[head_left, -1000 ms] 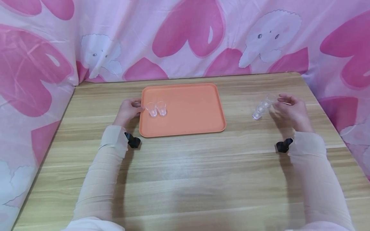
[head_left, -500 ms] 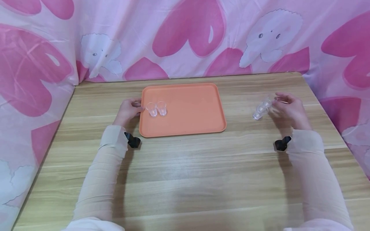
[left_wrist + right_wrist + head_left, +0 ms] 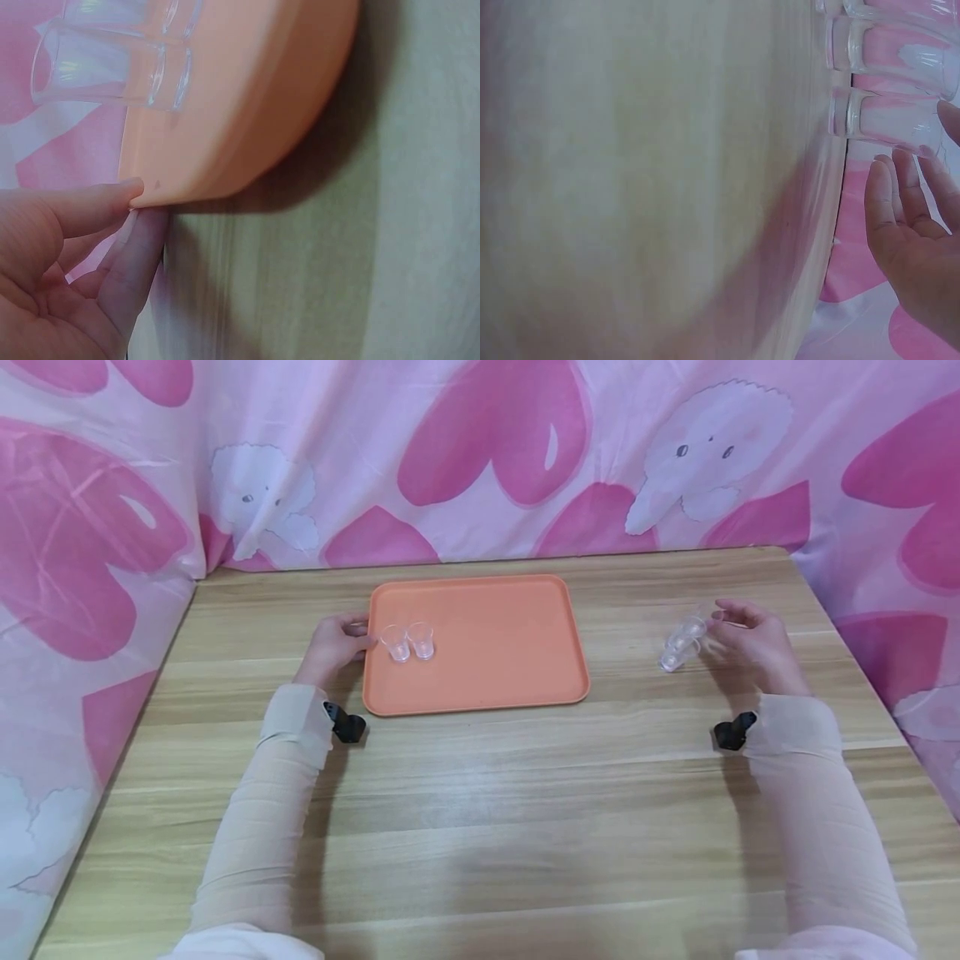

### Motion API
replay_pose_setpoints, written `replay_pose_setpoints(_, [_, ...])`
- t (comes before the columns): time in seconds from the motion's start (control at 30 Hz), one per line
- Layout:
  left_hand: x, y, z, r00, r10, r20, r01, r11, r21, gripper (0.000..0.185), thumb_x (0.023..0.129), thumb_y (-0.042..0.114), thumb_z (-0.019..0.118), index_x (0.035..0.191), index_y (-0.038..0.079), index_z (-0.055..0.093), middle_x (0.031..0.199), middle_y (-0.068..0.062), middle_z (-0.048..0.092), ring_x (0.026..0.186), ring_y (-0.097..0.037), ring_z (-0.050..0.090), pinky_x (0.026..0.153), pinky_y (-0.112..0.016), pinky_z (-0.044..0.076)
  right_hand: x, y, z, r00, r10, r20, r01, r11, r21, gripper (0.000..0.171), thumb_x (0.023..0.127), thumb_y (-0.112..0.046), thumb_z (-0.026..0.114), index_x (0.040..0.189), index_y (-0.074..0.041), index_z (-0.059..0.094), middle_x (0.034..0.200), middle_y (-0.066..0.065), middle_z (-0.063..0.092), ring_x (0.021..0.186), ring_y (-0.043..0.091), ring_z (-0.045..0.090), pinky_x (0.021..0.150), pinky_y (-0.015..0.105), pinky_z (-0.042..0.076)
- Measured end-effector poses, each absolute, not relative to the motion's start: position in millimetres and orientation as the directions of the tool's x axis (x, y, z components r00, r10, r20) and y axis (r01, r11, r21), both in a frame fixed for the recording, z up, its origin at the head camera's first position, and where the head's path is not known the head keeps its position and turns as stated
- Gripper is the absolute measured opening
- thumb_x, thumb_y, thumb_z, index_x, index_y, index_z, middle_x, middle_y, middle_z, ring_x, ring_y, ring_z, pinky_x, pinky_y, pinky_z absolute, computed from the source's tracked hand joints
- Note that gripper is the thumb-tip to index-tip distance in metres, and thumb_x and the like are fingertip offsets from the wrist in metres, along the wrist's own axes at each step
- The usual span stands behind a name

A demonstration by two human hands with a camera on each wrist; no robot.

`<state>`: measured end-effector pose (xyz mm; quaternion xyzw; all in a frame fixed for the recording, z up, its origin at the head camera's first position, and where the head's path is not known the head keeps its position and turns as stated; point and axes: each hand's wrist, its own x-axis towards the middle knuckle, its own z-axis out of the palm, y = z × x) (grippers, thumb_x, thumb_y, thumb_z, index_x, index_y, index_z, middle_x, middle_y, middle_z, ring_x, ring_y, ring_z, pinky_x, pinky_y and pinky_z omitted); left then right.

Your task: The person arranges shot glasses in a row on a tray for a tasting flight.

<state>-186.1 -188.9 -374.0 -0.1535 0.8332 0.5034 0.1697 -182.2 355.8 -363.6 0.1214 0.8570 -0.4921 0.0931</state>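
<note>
An orange tray [image 3: 510, 668] lies on the wooden table, and two small clear cups [image 3: 408, 642] stand upright near its left edge. My left hand [image 3: 351, 639] is at that edge. In the left wrist view the left hand [image 3: 139, 206] pinches the tray rim [image 3: 247, 127] between thumb and finger, with the cups [image 3: 112, 71] just above. Right of the tray stands a cluster of clear cups [image 3: 680, 643]. My right hand [image 3: 722, 625] is beside it with relaxed fingers. In the right wrist view its fingertips [image 3: 889, 176] are close to the nearest cup [image 3: 885, 116] without closing on it.
A pink cloth with hearts and white dogs [image 3: 480, 460] hangs behind and to both sides of the table. The table's right edge [image 3: 847, 635] lies close to my right hand. Bare wood [image 3: 480, 810] stretches in front of the tray.
My right hand has drifted slightly left, closer to the cluster of clear cups. The left hand, the tray and its two cups have not moved.
</note>
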Motion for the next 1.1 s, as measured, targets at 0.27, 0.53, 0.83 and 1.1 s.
replay_pose_setpoints(0.27, [-186,-189,-373,-0.901,-0.070,-0.427,-0.411,0.451,0.792,0.052,0.096,0.005,0.053,0.145,0.004,0.038,0.138,-0.022,0.050,0.121,-0.031,0.055,0.102,-0.038,0.051,-182,357,-367,-0.959,0.140,-0.246,0.283,0.422,-0.861,0.029,0.093,-0.026,0.061,0.120,-0.023,0.053,0.086,-0.031,0.055,0.081,-0.012,0.052,0.072,0.004,0.048])
replay_pose_setpoints(0.53, [-187,-188,-374,-0.907,-0.069,-0.416,-0.398,0.466,0.790,0.051,0.095,0.004,0.053,0.145,0.004,0.039,0.137,-0.023,0.051,0.120,-0.031,0.056,0.100,-0.036,0.051,-179,356,-367,-0.956,0.198,-0.216,0.279,0.383,-0.881,0.018,0.090,-0.023,0.065,0.107,-0.021,0.058,0.078,-0.030,0.059,0.077,-0.012,0.055,0.067,0.005,0.049])
replay_pose_setpoints(0.83, [-187,-189,-375,-0.907,-0.070,-0.416,-0.399,0.466,0.790,0.052,0.095,0.003,0.053,0.145,0.004,0.038,0.137,-0.023,0.051,0.121,-0.032,0.056,0.101,-0.038,0.051,-177,357,-362,-0.930,0.278,-0.241,0.306,0.222,-0.926,0.015,0.086,-0.024,0.070,0.096,-0.024,0.060,0.075,-0.024,0.060,0.072,-0.007,0.055,0.062,0.007,0.050])
replay_pose_setpoints(1.1, [-186,-189,-374,-0.903,-0.069,-0.424,-0.406,0.461,0.789,0.052,0.096,0.004,0.052,0.146,0.004,0.037,0.138,-0.023,0.050,0.121,-0.031,0.056,0.101,-0.037,0.051,-179,356,-352,-0.937,0.316,-0.149,0.174,0.050,-0.984,0.023,0.083,-0.016,0.072,0.099,-0.016,0.056,0.081,-0.017,0.060,0.074,-0.006,0.055,0.063,0.004,0.050])
